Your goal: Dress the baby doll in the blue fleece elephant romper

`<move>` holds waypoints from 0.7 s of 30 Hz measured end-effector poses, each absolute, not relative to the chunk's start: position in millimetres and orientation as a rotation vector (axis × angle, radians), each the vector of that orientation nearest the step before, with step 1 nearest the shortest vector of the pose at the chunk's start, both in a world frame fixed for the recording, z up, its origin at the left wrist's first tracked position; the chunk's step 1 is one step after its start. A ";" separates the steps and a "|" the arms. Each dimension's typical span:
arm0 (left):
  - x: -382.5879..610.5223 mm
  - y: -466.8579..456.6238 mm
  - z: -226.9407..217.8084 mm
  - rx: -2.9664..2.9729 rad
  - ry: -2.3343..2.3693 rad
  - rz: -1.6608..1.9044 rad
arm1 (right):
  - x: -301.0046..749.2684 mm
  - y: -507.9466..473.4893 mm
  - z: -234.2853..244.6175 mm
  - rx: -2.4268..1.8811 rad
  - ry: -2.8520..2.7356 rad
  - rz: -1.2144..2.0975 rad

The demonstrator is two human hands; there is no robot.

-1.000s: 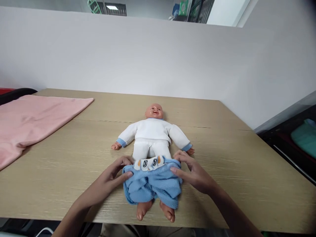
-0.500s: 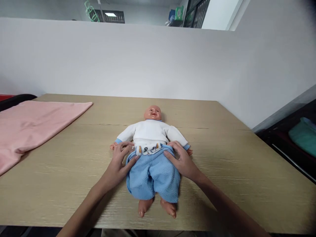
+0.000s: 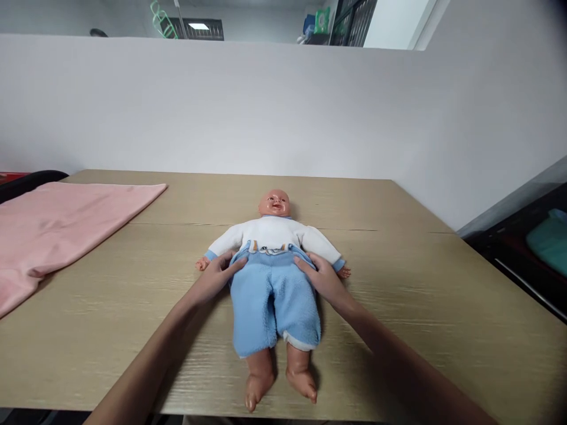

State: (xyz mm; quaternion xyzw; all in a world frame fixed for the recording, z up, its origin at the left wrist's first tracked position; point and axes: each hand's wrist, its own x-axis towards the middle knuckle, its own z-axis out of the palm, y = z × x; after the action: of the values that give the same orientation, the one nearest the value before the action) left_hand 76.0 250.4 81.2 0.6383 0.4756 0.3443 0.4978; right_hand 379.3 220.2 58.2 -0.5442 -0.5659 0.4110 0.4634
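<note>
A baby doll (image 3: 275, 204) in a white top lies on its back in the middle of the wooden table (image 3: 398, 295), head away from me and bare feet at the near edge. Blue fleece trousers (image 3: 271, 301) cover its legs up to the chest. My left hand (image 3: 215, 276) grips the trousers' waist on the doll's left side. My right hand (image 3: 319, 277) grips the waist on the other side. Both thumbs lie over the blue cloth.
A pink cloth (image 3: 57, 218) lies spread on the table's far left. A white partition wall (image 3: 248, 106) runs behind the table. To the right, past the table's edge, stands a dark bin with a teal cloth (image 3: 549, 239) in it.
Both hands have drawn the blue trousers from the doll's knees up over its hips to the chest. The bunched cloth is now stretched smooth and the doll's lower legs show.
</note>
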 end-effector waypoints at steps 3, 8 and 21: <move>63.5 235.7 77.0 1.529 1.118 0.805 | 390.3 202.6 53.7 -1.304 -1.334 1.126; 80.7 220.5 66.8 0.943 1.042 1.053 | 381.4 189.4 46.9 -1.204 -1.123 1.291; 80.5 258.4 64.5 1.083 0.925 1.076 | 388.7 223.6 58.4 -1.136 -1.201 1.247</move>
State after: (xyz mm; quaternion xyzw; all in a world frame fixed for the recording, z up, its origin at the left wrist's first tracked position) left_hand 80.5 258.4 64.5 0.4723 0.4037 0.4692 0.6276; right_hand 388.7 223.6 58.4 -0.4717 -0.4987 0.5181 0.5103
